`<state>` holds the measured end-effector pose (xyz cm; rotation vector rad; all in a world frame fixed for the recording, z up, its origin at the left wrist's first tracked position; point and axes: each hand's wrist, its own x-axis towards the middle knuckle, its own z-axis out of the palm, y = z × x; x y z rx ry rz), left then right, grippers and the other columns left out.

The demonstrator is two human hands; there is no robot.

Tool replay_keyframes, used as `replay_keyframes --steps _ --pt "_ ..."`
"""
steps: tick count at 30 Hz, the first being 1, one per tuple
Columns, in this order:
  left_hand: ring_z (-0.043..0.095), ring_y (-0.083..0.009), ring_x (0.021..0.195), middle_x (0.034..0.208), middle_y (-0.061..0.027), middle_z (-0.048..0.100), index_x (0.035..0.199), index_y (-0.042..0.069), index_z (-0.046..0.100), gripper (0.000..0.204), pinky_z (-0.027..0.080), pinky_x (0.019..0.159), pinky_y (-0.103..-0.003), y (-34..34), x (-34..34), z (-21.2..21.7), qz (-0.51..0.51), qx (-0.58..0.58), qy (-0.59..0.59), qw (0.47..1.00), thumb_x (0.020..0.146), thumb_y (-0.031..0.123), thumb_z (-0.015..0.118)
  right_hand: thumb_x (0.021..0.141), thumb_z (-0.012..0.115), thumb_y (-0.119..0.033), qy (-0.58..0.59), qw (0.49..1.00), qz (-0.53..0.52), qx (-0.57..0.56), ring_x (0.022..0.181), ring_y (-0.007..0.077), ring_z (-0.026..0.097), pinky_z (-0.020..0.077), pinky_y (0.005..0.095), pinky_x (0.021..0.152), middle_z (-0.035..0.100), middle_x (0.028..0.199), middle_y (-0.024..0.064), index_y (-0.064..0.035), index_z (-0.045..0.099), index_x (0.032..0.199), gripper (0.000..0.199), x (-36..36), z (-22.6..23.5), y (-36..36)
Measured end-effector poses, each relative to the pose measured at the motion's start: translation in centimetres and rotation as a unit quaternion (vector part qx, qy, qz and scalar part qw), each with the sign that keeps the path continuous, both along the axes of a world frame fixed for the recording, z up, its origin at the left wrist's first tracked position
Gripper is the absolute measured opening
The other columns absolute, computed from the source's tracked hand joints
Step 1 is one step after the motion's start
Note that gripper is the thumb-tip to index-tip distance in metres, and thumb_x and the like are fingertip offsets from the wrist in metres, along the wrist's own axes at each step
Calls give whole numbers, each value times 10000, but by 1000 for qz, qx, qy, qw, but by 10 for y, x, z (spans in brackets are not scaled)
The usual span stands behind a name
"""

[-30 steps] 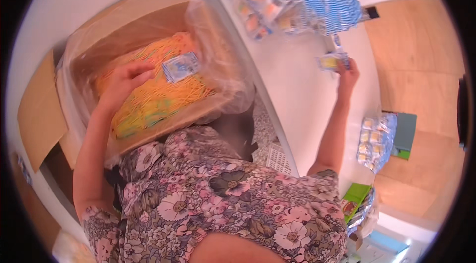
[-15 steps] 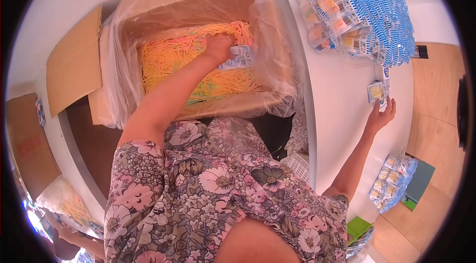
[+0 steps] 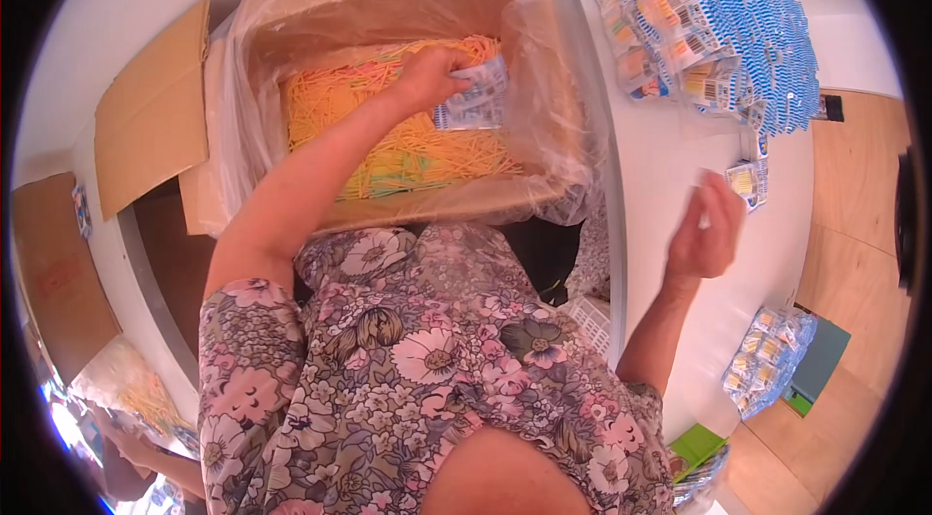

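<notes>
- Left arm: came in from lower left, elbow bent, forearm slanting up and right over the near edge of the carton (image 3: 379,5).
- Left hand (image 3: 432,78): back of hand upward, knuckles toward the far side, fingers bent down and to the right above the thin coloured sticks (image 3: 354,151).
- Left grip: closed, thumb and fingers pinching the upper left part of a clear and blue packet (image 3: 474,112).
- Packet position: inside the carton, right half, over the sticks; top part tilted up near the fingers, lower part flatter. One folded packet or two overlapping, couldn't tell.
- Carton: lined with clear plastic (image 3: 549,88), which draped over its rim; sticks mostly orange and yellow, some green toward the near side.
- Right arm: elbow low at right, forearm rising steeply over the desk (image 3: 655,166).
- Right hand (image 3: 707,235): raised, fingers pointing up, motion-blurred.
- Right grip: partly open, thumb and fingers loosely curled with a gap between; nothing clearly held.
- Filled packet (image 3: 746,183): lay on the desk just right of the right fingertips; contact couldn't be judged.
- Large heap of blue-striped packets (image 3: 752,39): far end of the desk, beyond the right hand.
- Smaller bundle of packets (image 3: 767,360): right of the right forearm, well apart from the hand.
</notes>
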<state>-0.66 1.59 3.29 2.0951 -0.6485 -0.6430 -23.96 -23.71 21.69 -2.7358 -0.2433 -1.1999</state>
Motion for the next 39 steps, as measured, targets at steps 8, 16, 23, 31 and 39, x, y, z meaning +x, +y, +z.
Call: replay_keyframes --steps 8,16,23,31,39 --pt "584 -76 825 918 -12 660 1049 -16 623 200 490 767 -258 52 -13 104 -114 -323 84 936 855 10 585 819 659 -173 315 878 124 338 620 112 565 439 245 519 637 795 87 25 628 996 267 125 -31 131" --pt "481 -16 655 727 37 610 951 -27 665 189 414 588 -191 126 12 92 167 -299 8 939 845 128 641 787 607 -171 509 790 324 110 652 259 611 492 366 608 638 768 152 23 659 832 205 186 -135 172" --pt "530 -24 717 812 20 646 953 -40 672 209 438 664 -197 136 23 74 262 -355 -21 897 852 142 645 787 572 -101 588 760 182 -208 851 315 631 515 387 735 649 912 166 3 679 894 183 193 -187 229" --pt "467 -12 607 668 39 590 932 -28 685 226 403 523 -214 123 28 71 266 -391 -12 881 821 167 663 783 577 -103 544 744 168 -351 906 240 609 510 339 647 652 935 95 -69 695 914 179 192 -199 236" --pt "460 -19 550 636 32 575 956 -12 685 231 389 476 -211 125 28 69 275 -364 -12 890 822 175 656 768 563 -142 473 736 204 -440 788 246 608 435 368 602 633 793 85 -72 654 869 154 194 -189 232"
